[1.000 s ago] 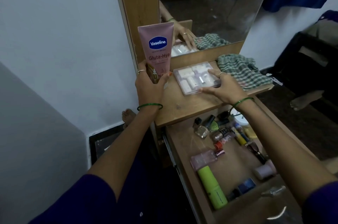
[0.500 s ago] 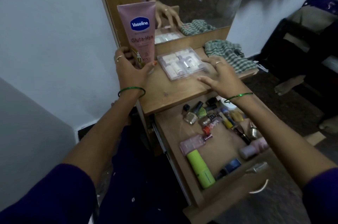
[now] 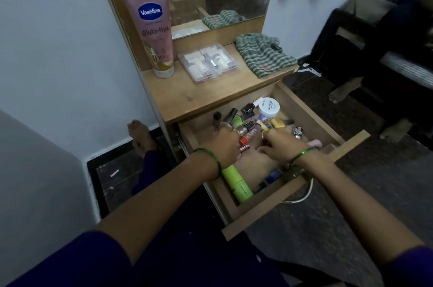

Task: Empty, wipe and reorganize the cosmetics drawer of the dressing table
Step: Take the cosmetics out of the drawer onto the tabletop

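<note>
Your left hand [image 3: 223,146] and right hand [image 3: 281,146] reach into the open drawer [image 3: 264,207] among small bottles; whether either grip clamps anything cannot be told. Beyond them, on the counter [image 3: 187,97], stands the lotion tube [image 3: 152,29].

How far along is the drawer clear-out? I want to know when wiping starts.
Early. Out: Vaseline tube and clear case on the tabletop. In hand: both hands, left hand, right hand, among bottles in the drawer. Left: most cosmetics, wiping with the cloth, reorganizing.
</note>
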